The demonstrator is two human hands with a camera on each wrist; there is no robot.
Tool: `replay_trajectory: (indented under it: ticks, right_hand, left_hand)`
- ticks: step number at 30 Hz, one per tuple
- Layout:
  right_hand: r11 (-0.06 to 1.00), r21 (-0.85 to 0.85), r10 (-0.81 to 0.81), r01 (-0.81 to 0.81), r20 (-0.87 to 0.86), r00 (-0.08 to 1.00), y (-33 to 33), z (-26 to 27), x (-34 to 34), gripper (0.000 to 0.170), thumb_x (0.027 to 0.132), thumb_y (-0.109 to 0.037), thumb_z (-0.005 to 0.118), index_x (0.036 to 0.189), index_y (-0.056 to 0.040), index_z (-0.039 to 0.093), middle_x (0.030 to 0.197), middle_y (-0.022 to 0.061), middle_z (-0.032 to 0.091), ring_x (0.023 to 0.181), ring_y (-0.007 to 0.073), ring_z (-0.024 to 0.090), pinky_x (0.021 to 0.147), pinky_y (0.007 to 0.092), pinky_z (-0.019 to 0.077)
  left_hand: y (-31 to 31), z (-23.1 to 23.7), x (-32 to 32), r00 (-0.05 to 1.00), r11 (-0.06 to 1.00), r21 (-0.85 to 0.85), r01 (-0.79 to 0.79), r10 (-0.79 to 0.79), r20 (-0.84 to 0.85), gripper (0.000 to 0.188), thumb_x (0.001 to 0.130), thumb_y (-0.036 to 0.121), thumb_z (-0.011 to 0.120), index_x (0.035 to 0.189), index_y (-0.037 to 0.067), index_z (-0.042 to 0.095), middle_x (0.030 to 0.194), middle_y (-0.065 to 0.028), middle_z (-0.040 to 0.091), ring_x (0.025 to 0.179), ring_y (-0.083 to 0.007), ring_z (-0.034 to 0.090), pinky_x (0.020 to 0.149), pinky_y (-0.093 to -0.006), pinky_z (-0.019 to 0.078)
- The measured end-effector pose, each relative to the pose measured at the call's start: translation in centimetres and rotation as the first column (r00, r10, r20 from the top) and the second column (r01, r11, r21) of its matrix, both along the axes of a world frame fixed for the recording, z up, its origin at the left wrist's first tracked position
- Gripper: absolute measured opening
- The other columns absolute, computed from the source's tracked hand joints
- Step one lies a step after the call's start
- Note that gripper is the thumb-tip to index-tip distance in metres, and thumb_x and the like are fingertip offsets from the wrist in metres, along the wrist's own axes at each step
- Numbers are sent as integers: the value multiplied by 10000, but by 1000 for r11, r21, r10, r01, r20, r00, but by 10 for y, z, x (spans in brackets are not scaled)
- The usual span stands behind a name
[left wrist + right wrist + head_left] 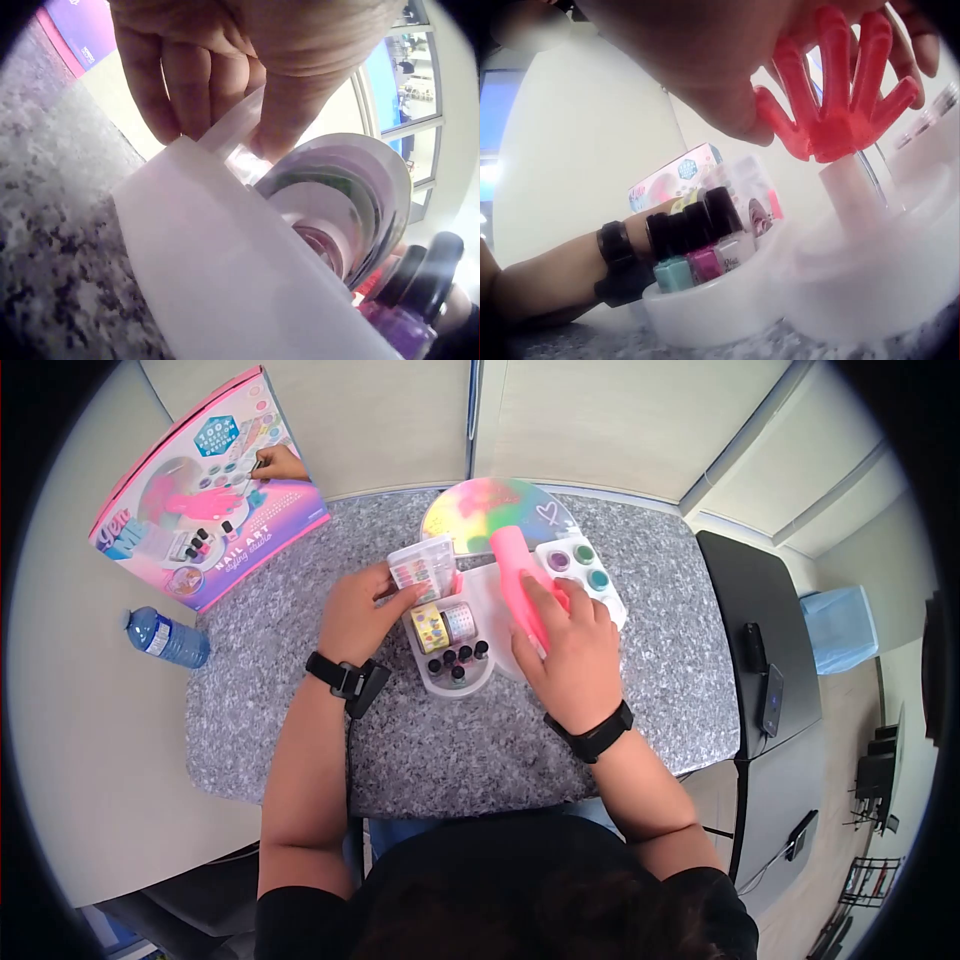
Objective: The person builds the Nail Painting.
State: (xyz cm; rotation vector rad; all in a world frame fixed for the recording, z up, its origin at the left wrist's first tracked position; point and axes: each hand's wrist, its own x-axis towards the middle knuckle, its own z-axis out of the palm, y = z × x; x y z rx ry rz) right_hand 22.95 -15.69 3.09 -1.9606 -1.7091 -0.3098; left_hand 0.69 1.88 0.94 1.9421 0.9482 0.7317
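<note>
My left hand (365,615) pinches a clear plastic case (424,568) of small patterned pieces between thumb and fingers, at the back left of the white tray (466,686). Just in front of it, two tape rolls (429,628) and several black-capped polish bottles (458,673) sit in the tray. My right hand (577,660) grips the pink model hand (520,592), thumb on one side and fingers on the other. In the right wrist view the red-pink model fingers (834,82) spread above a white post (851,196).
A rainbow half-round panel (500,510) stands behind the tray, beside round pots of colour (583,554). At the left are a picture box (215,490) and a water bottle (170,638). A dark cabinet (720,585) adjoins the granite-patterned table (440,760) on the right.
</note>
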Motion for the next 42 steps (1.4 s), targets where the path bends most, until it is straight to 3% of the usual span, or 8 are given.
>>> replay_trajectory:
  ticks: [20, 24, 26, 27, 29, 30, 32, 42]
  right_hand:
    - [999, 4, 40, -41, 144, 989, -3, 7, 15, 573, 890, -380, 793, 1411, -159, 700, 1341, 201, 609, 1223, 407, 567, 1002, 514, 459]
    - [983, 162, 122, -81, -262, 957, 21, 17, 94, 517, 975, -372, 746, 1405, -85, 710, 1397, 213, 647, 1324, 349, 555, 1160, 506, 394]
    - [984, 119, 178, -133, -710, 682, 43, 7, 150, 569, 1044, -431, 682, 1483, -71, 644, 1465, 153, 640, 1329, 327, 574, 1172, 478, 414]
    - [983, 127, 181, -130, -710, 681, 52, 4, 170, 569, 1044, -431, 682, 1483, -71, 644, 1465, 153, 640, 1329, 327, 574, 1172, 478, 414]
    - [989, 27, 54, -148, -982, 183, 66, -2, 205, 664, 1088, -513, 604, 1546, -35, 554, 1477, 158, 635, 1307, 304, 619, 1135, 427, 484]
    - [989, 31, 58, -146, -982, 183, 74, -13, 223, 664, 1088, -513, 604, 1546, -35, 554, 1477, 158, 635, 1307, 304, 619, 1135, 427, 484]
    - [901, 113, -1, -418, -964, -264, 92, -41, 252, 743, 1102, -558, 549, 1578, 8, 474, 1500, 212, 600, 1316, 299, 637, 1118, 371, 522]
    - [926, 90, -18, -365, -959, -283, 105, -64, 242, 600, 1135, -397, 544, 1511, 65, 471, 1494, 257, 601, 1338, 339, 647, 1165, 427, 528]
  left_hand:
    - [7, -18, -2, 995, 994, -112, 17, -6, 103, 424, 990, 239, 806, 1312, -24, 722, 1154, -133, 817, 1045, -178, 777, 924, -338, 597]
    - [17, -32, -3, 933, 962, -201, 184, -106, 344, 630, 1031, 382, 752, 1497, -10, 593, 1423, -155, 694, 1289, -217, 666, 1112, -375, 509]
    - [25, -32, -4, 910, 955, -189, 229, -141, 389, 705, 1069, 472, 686, 1565, -3, 529, 1521, -174, 627, 1391, -238, 606, 1186, -394, 457]
    - [30, -29, -2, 901, 936, -281, 210, -74, 427, 763, 1084, 569, 578, 1598, 14, 488, 1580, -203, 558, 1460, -261, 533, 1229, -419, 392]
    - [42, -24, 2, 890, 910, -366, 196, -9, 456, 831, 1099, 667, 471, 1632, 31, 447, 1639, -232, 490, 1529, -284, 460, 1271, -444, 327]
    - [49, -24, 4, 888, 871, -447, 203, 28, 458, 876, 1090, 716, 391, 1645, 40, 429, 1672, -254, 429, 1560, -313, 405, 1287, -461, 280]
    - [59, -26, 9, 884, 829, -516, 217, 58, 465, 926, 1081, 766, 311, 1657, 49, 412, 1705, -275, 368, 1591, -342, 351, 1303, -479, 233]
    - [85, -32, 1, 848, 712, -623, 325, 72, 525, 835, 1079, 642, 485, 1636, 22, 433, 1639, -277, 468, 1504, -368, 474, 1234, -490, 368]
